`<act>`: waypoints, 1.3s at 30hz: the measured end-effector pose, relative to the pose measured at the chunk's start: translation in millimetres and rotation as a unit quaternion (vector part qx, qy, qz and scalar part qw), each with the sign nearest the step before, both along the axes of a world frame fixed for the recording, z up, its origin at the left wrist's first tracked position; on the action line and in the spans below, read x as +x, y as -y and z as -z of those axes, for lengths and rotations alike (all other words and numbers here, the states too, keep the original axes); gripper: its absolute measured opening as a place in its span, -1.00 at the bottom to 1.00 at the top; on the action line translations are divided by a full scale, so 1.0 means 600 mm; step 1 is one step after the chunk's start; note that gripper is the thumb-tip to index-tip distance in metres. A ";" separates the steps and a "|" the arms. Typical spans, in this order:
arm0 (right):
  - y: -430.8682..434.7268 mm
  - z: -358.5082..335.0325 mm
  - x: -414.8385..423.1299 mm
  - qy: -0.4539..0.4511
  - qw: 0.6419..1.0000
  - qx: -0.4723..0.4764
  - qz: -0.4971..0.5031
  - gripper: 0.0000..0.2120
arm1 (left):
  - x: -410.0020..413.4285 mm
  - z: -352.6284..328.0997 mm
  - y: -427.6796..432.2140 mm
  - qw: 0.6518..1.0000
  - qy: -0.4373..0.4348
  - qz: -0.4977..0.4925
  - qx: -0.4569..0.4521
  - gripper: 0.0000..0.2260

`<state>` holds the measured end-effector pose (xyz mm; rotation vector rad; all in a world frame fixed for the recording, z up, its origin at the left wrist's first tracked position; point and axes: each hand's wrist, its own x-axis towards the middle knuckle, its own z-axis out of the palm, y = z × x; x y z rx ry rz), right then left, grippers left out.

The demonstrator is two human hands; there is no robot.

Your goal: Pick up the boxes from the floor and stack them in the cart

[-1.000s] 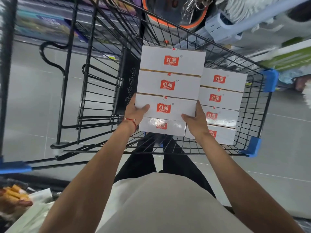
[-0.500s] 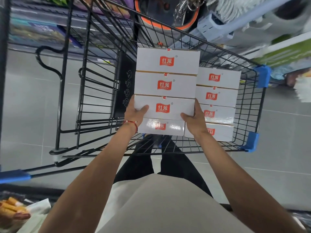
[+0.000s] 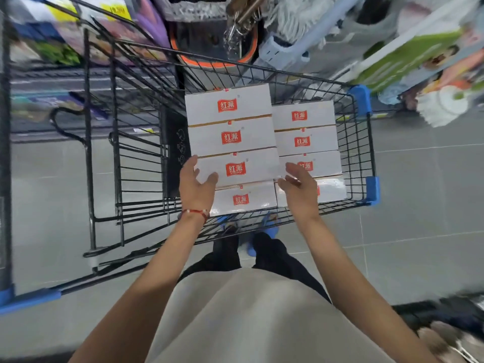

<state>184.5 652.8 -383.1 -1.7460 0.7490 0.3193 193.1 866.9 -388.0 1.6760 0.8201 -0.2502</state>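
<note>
At the left of the frame stands the black wire cart point(image 3: 115, 163) on the grey floor point(image 3: 47, 205). In the centre, the left hand point(image 3: 197, 187) is open with spread fingers at the left end of the third box point(image 3: 251, 166). Contact cannot be told. This box lies flat in the higher stack point(image 3: 230, 138), probably so that the edges stay square. The right hand point(image 3: 298, 187) is open too, at the other end. The lower stack point(image 3: 303, 141) sits just beside, against the right wall. A white mop point(image 3: 445, 106) crowds the upper right.
</note>
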 end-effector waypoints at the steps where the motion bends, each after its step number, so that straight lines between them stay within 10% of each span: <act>1: 0.006 -0.007 -0.008 0.009 1.000 0.004 0.009 -0.59 | 0.001 -0.010 0.009 1.000 0.010 0.009 -0.008 -0.47; 18: 0.295 -0.090 -0.229 0.131 0.961 0.100 0.223 -0.69 | -0.063 -0.136 0.378 0.938 0.147 0.314 -0.017 -0.73; 39: 0.704 -0.109 -0.387 0.129 0.869 0.072 0.472 -0.68 | -0.105 -0.092 0.958 0.764 0.137 0.624 -0.084 -0.73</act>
